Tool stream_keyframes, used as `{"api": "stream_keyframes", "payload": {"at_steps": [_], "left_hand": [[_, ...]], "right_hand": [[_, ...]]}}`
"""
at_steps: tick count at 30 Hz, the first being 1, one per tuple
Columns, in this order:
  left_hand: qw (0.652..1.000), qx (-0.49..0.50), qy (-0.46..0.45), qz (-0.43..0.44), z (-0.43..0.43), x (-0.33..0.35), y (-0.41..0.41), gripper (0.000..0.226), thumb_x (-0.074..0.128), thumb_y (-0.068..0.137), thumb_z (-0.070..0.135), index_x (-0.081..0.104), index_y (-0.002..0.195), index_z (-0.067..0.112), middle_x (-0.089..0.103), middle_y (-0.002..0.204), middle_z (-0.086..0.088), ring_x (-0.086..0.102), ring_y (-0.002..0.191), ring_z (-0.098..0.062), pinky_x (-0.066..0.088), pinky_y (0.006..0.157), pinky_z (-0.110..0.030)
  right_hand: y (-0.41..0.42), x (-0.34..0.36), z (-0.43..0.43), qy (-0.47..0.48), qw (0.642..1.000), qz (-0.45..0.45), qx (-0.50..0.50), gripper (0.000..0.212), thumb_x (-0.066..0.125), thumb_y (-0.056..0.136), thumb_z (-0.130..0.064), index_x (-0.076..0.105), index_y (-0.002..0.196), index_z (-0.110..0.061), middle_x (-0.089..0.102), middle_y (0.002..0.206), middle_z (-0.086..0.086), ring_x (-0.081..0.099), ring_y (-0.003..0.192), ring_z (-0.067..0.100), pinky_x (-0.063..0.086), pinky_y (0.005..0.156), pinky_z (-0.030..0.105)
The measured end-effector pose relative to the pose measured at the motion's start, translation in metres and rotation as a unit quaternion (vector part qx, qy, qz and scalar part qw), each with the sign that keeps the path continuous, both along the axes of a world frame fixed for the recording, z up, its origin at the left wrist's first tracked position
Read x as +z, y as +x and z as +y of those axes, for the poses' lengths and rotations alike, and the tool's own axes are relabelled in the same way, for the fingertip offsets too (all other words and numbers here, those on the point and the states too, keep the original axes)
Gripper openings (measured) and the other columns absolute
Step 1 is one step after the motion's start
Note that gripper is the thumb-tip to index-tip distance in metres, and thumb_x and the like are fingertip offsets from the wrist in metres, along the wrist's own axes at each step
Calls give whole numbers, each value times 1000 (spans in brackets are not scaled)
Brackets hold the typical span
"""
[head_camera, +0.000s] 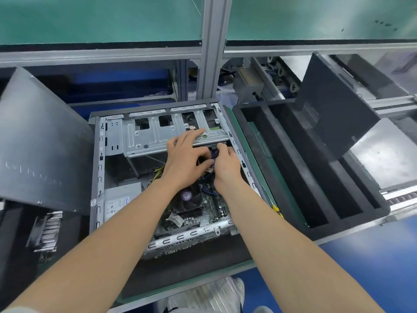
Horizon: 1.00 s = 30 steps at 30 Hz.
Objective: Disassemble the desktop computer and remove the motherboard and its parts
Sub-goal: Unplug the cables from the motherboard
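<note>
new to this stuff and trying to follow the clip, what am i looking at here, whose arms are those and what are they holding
There is no robot here. One camera worn on a person's head looks down at their two bare arms. They reach into an open desktop computer case lying on its side on a workbench. The left hand lies across the metal drive cage, its thumb by a bundle of blue cables; whether it grips them is unclear. The right hand pinches those cables. Below the hands sit the motherboard with its cooler fan and, to the left, the grey power supply. A dark side panel leans on the left, and a black foam tray lies on the right.
</note>
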State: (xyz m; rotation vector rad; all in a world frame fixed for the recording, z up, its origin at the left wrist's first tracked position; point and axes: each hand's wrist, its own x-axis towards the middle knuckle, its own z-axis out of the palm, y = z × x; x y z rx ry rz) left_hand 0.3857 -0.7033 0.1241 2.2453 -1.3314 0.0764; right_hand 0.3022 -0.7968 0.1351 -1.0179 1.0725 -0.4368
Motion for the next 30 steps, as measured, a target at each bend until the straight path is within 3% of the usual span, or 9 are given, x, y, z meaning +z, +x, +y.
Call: {"api": "stream_keyframes", "payload": {"at_steps": [4, 9, 14, 16, 18, 21, 22, 25, 30], "left_hand": [[1000, -4, 0, -4, 1, 0, 0, 14, 70, 89, 51, 70, 84, 37, 38, 160, 5, 28, 148, -20, 10, 112, -39], [1000, -12, -2, 15, 1, 1, 1, 14, 73, 88, 51, 72, 84, 37, 38, 161, 5, 27, 149, -20, 10, 113, -41], [999, -16, 3, 29, 3, 2, 2, 15, 78, 84, 48, 71, 83, 35, 35, 162, 7, 24, 151, -20, 9, 116, -43], [999, -22, 8, 35, 4, 2, 3, 16, 81, 81, 48, 71, 83, 35, 34, 163, 7, 23, 152, -20, 8, 116, -42], [999, -20, 11, 35, 3, 2, 4, 18, 82, 80, 49, 71, 82, 35, 34, 163, 7, 23, 151, -20, 7, 115, -40], [999, -15, 6, 33, 2, 2, 3, 18, 83, 79, 49, 71, 78, 35, 36, 162, 7, 25, 150, -19, 6, 112, -35], [999, -14, 6, 33, 2, 1, 3, 18, 83, 79, 49, 72, 77, 35, 36, 162, 7, 25, 150, -19, 6, 112, -35], [999, -15, 7, 33, 2, 0, 4, 17, 82, 79, 49, 73, 76, 35, 36, 162, 8, 25, 151, -19, 6, 113, -34], [999, -15, 5, 35, 2, 1, 3, 13, 82, 81, 46, 76, 77, 36, 36, 162, 8, 25, 151, -19, 6, 114, -36]], "right_hand": [[1, -1, 1, 1, 1000, -1, -14, 20, 48, 102, -33, 63, 103, -19, 59, 86, 3, 51, 70, 15, 44, 50, 23], [0, -9, 3, 16, 997, -23, -65, 23, 43, 98, -26, 59, 86, -13, 54, 83, 7, 44, 71, 19, 39, 61, 32], [2, -6, -3, 65, 996, -10, -56, 26, 37, 99, -24, 62, 94, -16, 58, 93, 9, 47, 75, 20, 40, 63, 33], [2, -6, -4, 76, 995, -19, -63, 27, 37, 99, -22, 62, 92, -15, 59, 88, 8, 49, 70, 19, 40, 61, 32], [2, -6, -4, 87, 994, -19, -57, 26, 42, 100, -28, 63, 92, -14, 61, 83, 6, 53, 69, 18, 43, 62, 32], [3, -11, -6, 63, 998, -7, -26, 39, 54, 97, -52, 68, 105, -16, 68, 100, 9, 60, 88, 22, 52, 78, 39], [2, -13, -7, 40, 999, -1, -16, 41, 58, 95, -55, 68, 104, -17, 69, 100, 8, 61, 88, 21, 52, 76, 38], [1, -15, -7, -5, 1000, 2, -8, 35, 68, 94, -49, 67, 101, -15, 70, 90, 3, 65, 79, 16, 51, 65, 31], [1, -16, -7, -13, 1000, -11, 8, 21, 65, 98, -35, 64, 98, -14, 71, 89, 4, 66, 81, 19, 54, 70, 35]]}}
